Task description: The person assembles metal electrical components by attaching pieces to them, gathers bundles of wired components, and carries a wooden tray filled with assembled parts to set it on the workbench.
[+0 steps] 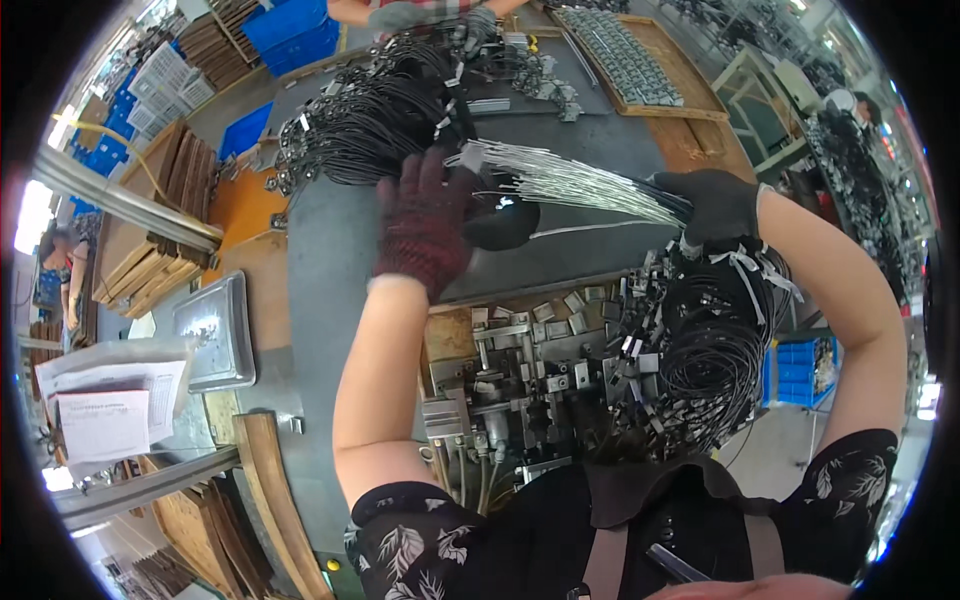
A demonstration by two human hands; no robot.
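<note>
A bundle of thin silver wires (590, 188) stretches across the middle above the grey bench. My right hand (715, 205), in a dark glove, is closed round its right end, where the strands turn black. My left hand (425, 220), in a dark red and black glove, is beside the bundle's left end with its fingers stretched out. Just beyond those fingers lies a large heap of black cables (375, 120) with small metal end pieces. One loose strand hangs below the bundle. Whether my left thumb touches the wires is hard to see.
Close to my body sits a metal fixture (520, 370) with blocks and hoses. Coiled black cables (710, 340) lie right of it. A wooden tray of metal parts (620, 60) stands at the back. Across the bench, another person's gloved hands (400, 15) work. Papers (110, 410) hang at left.
</note>
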